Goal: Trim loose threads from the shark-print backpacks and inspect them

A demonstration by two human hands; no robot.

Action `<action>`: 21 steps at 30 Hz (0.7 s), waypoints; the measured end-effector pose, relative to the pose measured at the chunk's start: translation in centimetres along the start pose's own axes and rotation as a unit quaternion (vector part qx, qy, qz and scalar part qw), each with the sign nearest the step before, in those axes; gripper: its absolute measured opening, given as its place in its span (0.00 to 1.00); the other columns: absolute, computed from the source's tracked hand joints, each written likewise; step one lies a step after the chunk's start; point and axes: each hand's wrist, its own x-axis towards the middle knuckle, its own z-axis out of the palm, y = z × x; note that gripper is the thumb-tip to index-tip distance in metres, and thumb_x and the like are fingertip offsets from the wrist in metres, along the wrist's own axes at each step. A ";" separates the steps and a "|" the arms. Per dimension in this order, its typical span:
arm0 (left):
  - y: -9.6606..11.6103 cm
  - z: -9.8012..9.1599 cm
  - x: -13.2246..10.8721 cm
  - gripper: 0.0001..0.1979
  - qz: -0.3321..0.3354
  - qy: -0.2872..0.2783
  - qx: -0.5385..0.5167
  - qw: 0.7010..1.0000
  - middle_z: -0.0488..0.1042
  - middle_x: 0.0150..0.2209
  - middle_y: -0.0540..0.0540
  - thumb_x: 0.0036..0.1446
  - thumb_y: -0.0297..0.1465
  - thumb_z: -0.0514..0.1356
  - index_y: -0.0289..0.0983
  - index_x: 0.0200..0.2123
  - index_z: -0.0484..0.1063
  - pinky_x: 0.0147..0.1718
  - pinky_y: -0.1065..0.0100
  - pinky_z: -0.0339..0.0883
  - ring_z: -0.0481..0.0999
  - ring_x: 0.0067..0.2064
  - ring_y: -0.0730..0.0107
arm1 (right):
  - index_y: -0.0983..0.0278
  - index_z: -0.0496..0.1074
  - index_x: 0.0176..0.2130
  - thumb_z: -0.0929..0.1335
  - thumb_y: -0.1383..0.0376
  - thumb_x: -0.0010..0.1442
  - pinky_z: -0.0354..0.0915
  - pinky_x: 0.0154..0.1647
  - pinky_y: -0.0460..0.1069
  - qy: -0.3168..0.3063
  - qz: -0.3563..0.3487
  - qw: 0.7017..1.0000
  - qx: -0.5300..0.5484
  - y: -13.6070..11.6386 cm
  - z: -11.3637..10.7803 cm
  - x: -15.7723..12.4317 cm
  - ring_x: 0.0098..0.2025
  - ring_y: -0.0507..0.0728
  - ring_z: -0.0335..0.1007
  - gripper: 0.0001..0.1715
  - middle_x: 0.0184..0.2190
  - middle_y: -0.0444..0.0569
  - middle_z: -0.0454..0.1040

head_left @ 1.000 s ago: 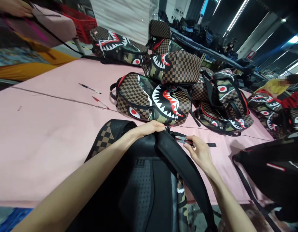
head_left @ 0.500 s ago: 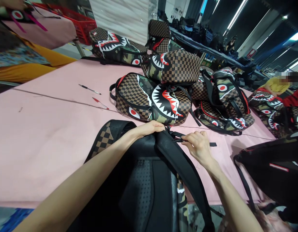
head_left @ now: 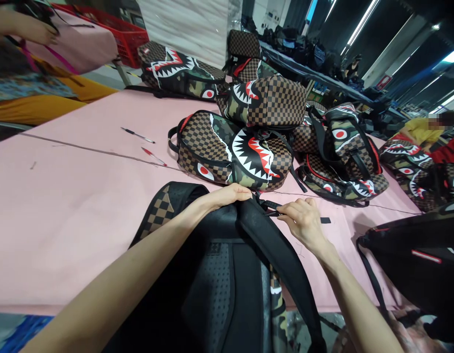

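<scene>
A black backpack [head_left: 208, 274], its padded back panel facing me, stands upright at the near table edge. My left hand [head_left: 232, 194] is closed on its top edge, where the black shoulder strap [head_left: 274, 245] begins. To the right of that, my right hand [head_left: 302, 218] pinches a narrow black strap [head_left: 270, 204] running from the top of the bag. A flat black end [head_left: 325, 220] sticks out beyond the right hand. A thin dark piece by the fingertips is too small to make out. The other shoulder strap [head_left: 162, 208], with a checkered patch, arches at left.
Just beyond my hands lies a checkered shark-mouth backpack [head_left: 202, 135], with several more behind it. A black pen [head_left: 137, 135] and a red pen [head_left: 153, 156] lie on the pink table [head_left: 65, 220]. Another dark bag [head_left: 414, 264] stands at right. A co-worker's hand [head_left: 35, 29] is at upper left.
My two hands and the backpack stay nearly in place. At upper left, the co-worker's hand has come further into view over the dark item with pink ribbons.
</scene>
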 end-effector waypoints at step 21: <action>0.2 0.1 -0.1 0.14 0.006 0.002 0.020 1.000 0.67 0.21 0.51 0.43 0.40 0.62 0.33 0.22 0.68 0.27 0.71 0.56 0.64 0.25 0.74 | 0.62 0.74 0.38 0.65 0.62 0.60 0.52 0.36 0.52 0.009 0.017 1.000 0.019 0.2 -0.1 -0.1 0.32 0.54 0.67 0.09 0.33 0.48 0.77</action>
